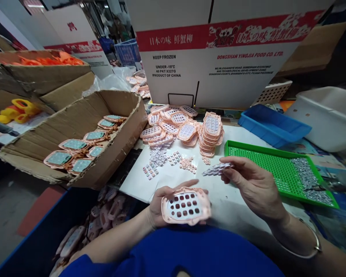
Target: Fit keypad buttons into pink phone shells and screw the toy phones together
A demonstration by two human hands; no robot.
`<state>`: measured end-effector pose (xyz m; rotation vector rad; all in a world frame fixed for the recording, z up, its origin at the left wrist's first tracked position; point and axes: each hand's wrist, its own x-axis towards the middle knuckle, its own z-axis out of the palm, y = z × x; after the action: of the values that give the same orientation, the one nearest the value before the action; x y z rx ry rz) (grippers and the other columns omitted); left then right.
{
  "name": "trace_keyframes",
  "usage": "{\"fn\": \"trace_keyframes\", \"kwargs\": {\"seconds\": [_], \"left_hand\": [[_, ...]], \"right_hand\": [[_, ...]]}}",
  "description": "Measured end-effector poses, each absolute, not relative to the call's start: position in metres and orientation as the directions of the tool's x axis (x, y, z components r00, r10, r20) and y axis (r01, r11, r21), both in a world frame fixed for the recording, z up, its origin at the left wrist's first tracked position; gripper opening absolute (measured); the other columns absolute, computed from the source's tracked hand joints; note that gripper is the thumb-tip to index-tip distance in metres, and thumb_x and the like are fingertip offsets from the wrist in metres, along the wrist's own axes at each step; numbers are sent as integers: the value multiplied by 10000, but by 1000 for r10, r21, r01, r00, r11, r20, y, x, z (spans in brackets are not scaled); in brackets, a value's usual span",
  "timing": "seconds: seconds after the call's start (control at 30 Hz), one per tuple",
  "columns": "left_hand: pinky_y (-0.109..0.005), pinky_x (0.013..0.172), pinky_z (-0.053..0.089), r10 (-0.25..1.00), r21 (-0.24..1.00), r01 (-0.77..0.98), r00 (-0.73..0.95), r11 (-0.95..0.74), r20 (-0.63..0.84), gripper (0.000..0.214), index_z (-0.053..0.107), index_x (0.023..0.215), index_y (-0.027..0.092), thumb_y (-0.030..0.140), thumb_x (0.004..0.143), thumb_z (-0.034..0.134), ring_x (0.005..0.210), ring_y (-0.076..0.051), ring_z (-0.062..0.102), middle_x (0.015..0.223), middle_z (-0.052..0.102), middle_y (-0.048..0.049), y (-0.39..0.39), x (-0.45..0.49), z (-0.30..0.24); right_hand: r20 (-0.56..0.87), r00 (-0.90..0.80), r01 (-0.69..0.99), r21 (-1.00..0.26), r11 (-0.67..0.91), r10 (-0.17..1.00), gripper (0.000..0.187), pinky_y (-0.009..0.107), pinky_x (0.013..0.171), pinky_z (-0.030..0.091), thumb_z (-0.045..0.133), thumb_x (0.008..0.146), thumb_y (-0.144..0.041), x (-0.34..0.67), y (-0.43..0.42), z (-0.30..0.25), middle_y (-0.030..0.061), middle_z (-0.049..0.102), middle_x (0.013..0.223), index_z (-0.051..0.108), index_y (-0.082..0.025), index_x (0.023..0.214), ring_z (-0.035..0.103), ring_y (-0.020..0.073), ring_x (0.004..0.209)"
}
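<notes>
My left hand (158, 204) is curled under a pink shell (187, 209) at the near middle, its rows of holes showing. My right hand (253, 188), to the right, pinches a bunch of pale keys (217, 169) between thumb and fingers (they're clear of the shell). Farther off, more shells stand in a stack (212, 129); a green tray (259, 165) lies right, a cardboard box (122, 144) left.

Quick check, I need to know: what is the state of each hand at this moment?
Left hand: holding a pink casing.
Right hand: closed, pinching a pale button sheet between thumb and fingers.
</notes>
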<state>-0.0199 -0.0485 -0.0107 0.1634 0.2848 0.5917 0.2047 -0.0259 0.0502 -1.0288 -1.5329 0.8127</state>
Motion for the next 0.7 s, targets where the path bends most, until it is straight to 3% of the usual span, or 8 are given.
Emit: {"fn": "trace_keyframes", "kwargs": {"seconds": [0.07,0.17,0.23,0.3,0.4,0.53,0.7], "left_hand": [[-528,967,457,718,287,-659,651,695,-245,673,623,1307,180,172,636,573,1123,-336,649,1258,692,-128,-45,-17,-7],[-485,1013,452,859,388,-767,453,511,-237,769,565,1381,190,135,614,597,1073,-317,679,1147,741,-111,-38,-6,0],[-465,1036,449,907,420,-805,357,419,-221,705,611,1336,191,143,633,614,1049,-311,691,1074,763,-96,-33,4,3],[-439,1054,450,924,395,-838,308,376,-227,509,709,1189,191,169,688,622,1037,-288,698,1017,776,-77,-27,14,6],[-391,1052,462,877,308,-830,388,466,-282,260,773,953,152,268,829,576,1073,-262,689,974,778,-95,-20,26,12],[-357,1023,483,762,216,-774,459,596,-457,504,746,911,124,414,989,341,1125,-234,672,981,760,-134,-18,33,23],[-402,1048,471,805,261,-803,393,536,-445,559,660,1190,115,491,977,306,1244,-267,610,1205,698,-172,-23,33,20]], "right_hand": [[538,-65,326,-785,527,841,100,236,554,589,679,885,-292,205,-23,50,22,729,779,698,-231,962,680,134,622],[789,-219,534,-396,747,575,104,249,585,582,645,872,-139,201,-19,51,39,721,796,655,-215,942,681,151,672],[832,-371,607,-120,786,413,133,258,579,574,588,882,-87,194,-19,49,64,711,786,648,-181,955,676,164,679],[822,-463,633,44,773,331,167,278,575,571,506,920,-89,184,-18,43,88,702,770,663,-141,948,662,176,667],[780,-539,604,95,791,318,291,303,611,587,398,965,-101,173,-15,30,111,699,763,686,-95,925,659,188,676],[732,-586,554,47,831,349,290,344,743,627,413,964,-92,174,-16,20,172,732,884,698,-39,973,706,225,819],[664,-650,498,5,867,369,284,412,879,631,448,950,-75,185,-24,16,185,734,1102,684,-72,1107,706,247,1033]]}}
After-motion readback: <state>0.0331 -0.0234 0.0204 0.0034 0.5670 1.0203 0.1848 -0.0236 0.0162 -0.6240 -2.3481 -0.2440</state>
